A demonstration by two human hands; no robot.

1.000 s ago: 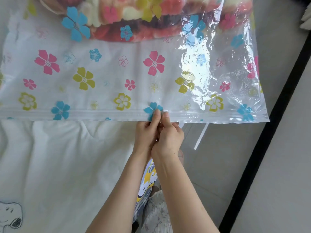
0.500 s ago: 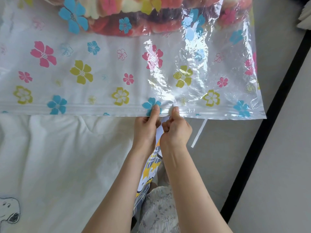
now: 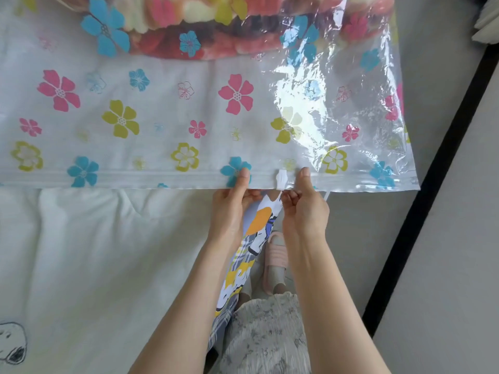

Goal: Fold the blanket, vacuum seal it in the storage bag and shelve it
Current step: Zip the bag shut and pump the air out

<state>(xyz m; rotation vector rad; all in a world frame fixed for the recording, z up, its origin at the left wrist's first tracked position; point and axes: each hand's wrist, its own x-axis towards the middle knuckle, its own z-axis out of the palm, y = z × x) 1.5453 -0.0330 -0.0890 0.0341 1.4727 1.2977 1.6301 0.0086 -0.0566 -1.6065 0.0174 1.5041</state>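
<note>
A clear storage bag (image 3: 167, 112) printed with pink, blue and yellow flowers lies flat on a white bed sheet (image 3: 89, 260). The folded red, pink and white blanket (image 3: 205, 31) sits inside it at the top of the view. The bag's zip strip (image 3: 121, 176) runs along its near edge. My left hand (image 3: 235, 201) pinches that edge, thumb on top. My right hand (image 3: 305, 203) pinches the edge just to the right. A small white slider clip (image 3: 281, 179) sits on the zip between my two thumbs.
The bag's right part overhangs the bed above a grey floor (image 3: 359, 238). A black strip (image 3: 429, 190) runs diagonally along the floor on the right. Below my hands are a patterned cloth (image 3: 248, 252) at the bed's edge and a pink slipper (image 3: 276, 260).
My two hands, pressed together on the bag's edge a second ago, have parted sideways. The white slider clip now shows between them. The bag's wrinkles near my hands have flattened.
</note>
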